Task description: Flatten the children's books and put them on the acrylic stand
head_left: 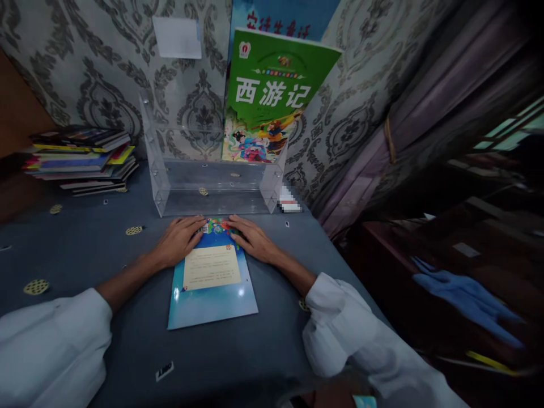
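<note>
A thin blue book [212, 303] with a cream text panel lies flat on the table in front of me. My left hand [181, 238] rests on its upper left edge, fingers stretched out. On the upper right edge lies my right hand [254, 238], its fingers also extended and flat. Just beyond the hands stands a clear acrylic rack [212, 201]. A green book [272, 96] with white characters and cartoon figures stands upright at the rack's right side, and behind it a blue book [283, 17] is partly hidden.
Several books form an uneven stack [85, 161] at the back left of the grey-blue tablecloth [140, 317]. A patterned wall rises behind the rack, with a white card [177, 38] against it. To the right hangs a curtain [369, 164]; blue cloth [463, 294] lies beyond the table edge.
</note>
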### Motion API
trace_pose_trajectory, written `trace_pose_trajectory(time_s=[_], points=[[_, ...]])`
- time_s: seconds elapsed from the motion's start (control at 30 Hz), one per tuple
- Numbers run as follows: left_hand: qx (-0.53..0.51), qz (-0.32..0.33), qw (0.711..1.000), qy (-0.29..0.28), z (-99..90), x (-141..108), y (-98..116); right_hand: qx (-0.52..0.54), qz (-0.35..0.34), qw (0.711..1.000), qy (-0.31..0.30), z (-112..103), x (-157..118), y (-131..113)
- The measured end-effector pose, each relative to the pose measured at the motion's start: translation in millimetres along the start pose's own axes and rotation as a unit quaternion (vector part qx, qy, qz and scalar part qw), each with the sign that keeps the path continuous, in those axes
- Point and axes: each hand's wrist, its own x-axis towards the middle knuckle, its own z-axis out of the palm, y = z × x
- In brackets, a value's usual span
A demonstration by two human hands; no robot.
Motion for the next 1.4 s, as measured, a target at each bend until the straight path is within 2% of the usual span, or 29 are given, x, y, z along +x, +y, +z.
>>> trace_pose_trajectory(time_s=[0.23, 0.8, 1.4], points=[[-0.004, 0.007, 1.0, 0.019, 4.6, -0.9, -3.5, -0.012, 0.006, 1.0, -0.002, -0.2, -0.3, -2.2], [0.0, 0.009, 1.0, 0.019, 3.4, -1.5, -4.9, -0.008, 0.012, 1.0, 0.007, 2.2, 0.2, -3.4], [0.011, 0.02, 1.0, -0.022, 1.6, 1.8, 3.4, 0.011, -0.01, 1.0, 0.016, -1.6, -7.9, -1.7]])
